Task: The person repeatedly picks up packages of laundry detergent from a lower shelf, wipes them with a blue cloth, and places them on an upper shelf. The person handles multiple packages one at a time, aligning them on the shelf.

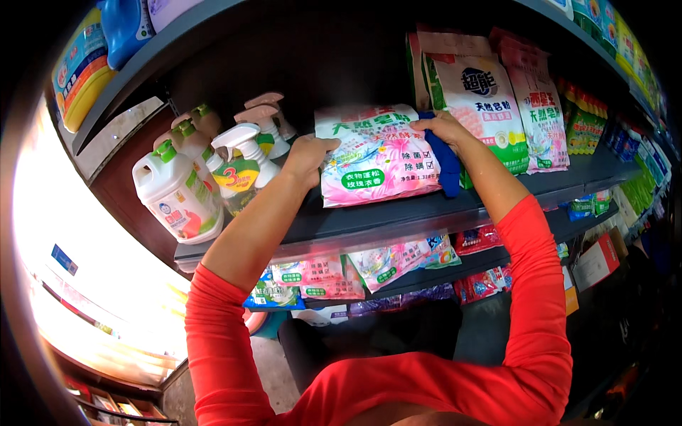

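Observation:
A pink and white bag of laundry soap powder (378, 160) is held by its two sides at the dark shelf (351, 221), printed face towards me. My left hand (308, 160) grips its left edge, thumb over the front. On the opposite edge is my right hand (445, 130), its thumb also on the front. A dark blue cloth (445, 160) hangs beneath that hand, along the bag's right side. Behind the bag, the fingers of both hands are largely hidden.
White spray bottles (242, 170) and a handled detergent jug (178, 197) stand left. Upright powder bags (479, 106) and a pinker bag (538, 112) stand right. More bags (314, 271) lie on the shelf below. An upper shelf edge (160, 40) curves overhead.

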A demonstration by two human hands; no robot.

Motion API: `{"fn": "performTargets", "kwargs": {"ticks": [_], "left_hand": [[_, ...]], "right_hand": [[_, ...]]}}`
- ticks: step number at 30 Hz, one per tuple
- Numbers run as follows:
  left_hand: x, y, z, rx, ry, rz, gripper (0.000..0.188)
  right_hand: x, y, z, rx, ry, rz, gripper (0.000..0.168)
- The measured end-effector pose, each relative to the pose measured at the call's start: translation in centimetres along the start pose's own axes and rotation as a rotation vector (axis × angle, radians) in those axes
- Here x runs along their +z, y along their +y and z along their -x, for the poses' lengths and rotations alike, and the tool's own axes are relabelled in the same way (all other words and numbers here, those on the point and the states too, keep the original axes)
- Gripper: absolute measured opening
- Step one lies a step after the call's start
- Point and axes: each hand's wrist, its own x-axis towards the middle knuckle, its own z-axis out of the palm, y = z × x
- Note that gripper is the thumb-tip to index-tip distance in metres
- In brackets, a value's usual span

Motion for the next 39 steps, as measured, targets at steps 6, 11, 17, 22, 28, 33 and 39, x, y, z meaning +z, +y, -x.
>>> {"fn": "performTargets", "kwargs": {"ticks": [6, 11, 17, 22, 28, 33, 39], "left_hand": [[1.4, 2.1, -2.3, 0.417, 0.056, -0.133, 0.043], [-0.1, 0.8, -10.0, 0.88, 0.359, -0.148, 0.054], [-0.5, -0.8, -16.7, 0.847, 0.564, -0.352, 0.033], [-0.2, -0.9, -18.1, 0.795, 0.704, -0.482, 0.039], [-0.4, -2.5, -18.5, 0.763, 0.65, -0.396, 0.046], [0.4, -1.7, -16.3, 0.586, 0.859, -0.484, 0.056], [3.2, -3.0, -13.4, 1.089, 0.612, -1.566, 0.075]], "right_hand": [[-0.1, -3.0, -4.2, -0.532, 0.082, 0.09, 0.06], [3.0, -2.3, -9.9, -0.758, 0.208, -0.038, 0.062], [3.3, 2.7, -14.8, -0.701, 0.535, 0.263, 0.062], [4.3, 1.9, -14.2, -0.55, 0.524, 0.368, 0.057], [4.5, 1.6, -13.8, -0.507, 0.542, 0.419, 0.055], [6.1, 1.5, -12.7, -0.52, 0.504, 0.424, 0.055], [5.4, 2.0, -13.4, -0.587, 0.469, 0.506, 0.045]]}}
